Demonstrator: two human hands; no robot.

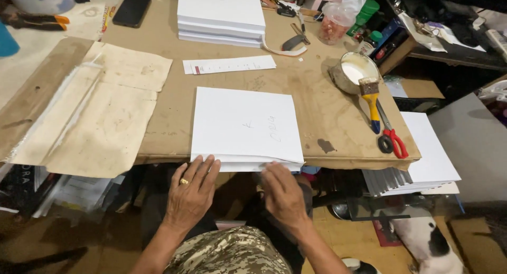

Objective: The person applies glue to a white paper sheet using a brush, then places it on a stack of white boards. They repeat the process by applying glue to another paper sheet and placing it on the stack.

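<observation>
1. Head view looks down on a brown cardboard-covered table (317, 102), with a stack of white sheets (245, 127) lying at the lower centre of the frame, its near edge overhanging the table's front rim.
2. The left hand (191, 192), wearing a ring, rests its fingertips against the near edge of that stack, fingers spread and flat; it presses rather than clasps.
3. The right hand (282, 192) meets the same edge just to the right, fingers curled toward the lowest sheets; it seems to pinch a few of them, though the knuckles hide the contact.
4. At the top centre sits a taller pile of white paper (221, 15), with a narrow paper slip (228, 65) between it and the near stack.
5. In the upper left lies a black phone (131, 10); stained brown paper sheets (100, 113) cover the left side of the table.
6. Right of the stack stand a tin of white paste (354, 72), with a yellow-handled brush (372, 102) leaning across its rim, and red-handled scissors (392, 139) lying just beside the brush near the table's right edge.
7. Beyond that edge, lower right, another heap of white sheets (422, 163) sits lower down, and a black-and-white animal (428, 242) lies on the floor.
8. Nothing lies between the hands and the stack.
</observation>
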